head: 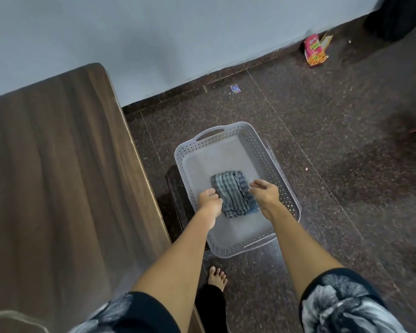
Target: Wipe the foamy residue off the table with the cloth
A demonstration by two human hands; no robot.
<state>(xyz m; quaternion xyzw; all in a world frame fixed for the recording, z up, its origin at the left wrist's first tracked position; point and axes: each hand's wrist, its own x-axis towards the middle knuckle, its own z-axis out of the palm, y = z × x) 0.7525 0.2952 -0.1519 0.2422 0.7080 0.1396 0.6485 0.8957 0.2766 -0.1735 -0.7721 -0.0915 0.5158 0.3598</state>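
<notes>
Head cam had you leaning over the grey basket on the floor, just right of the wooden bench. Only the folded striped cloth lay inside, flat on the basket's bottom, its long axis running from near you toward the far handle, same as the basket's. Your left hand had its fingers curled onto the cloth's left edge, pinching it. Your right hand sat at the right edge, fingers loose, gripping nothing.

Dim, soft light; motion blur; wide-angle edge distortion
</notes>
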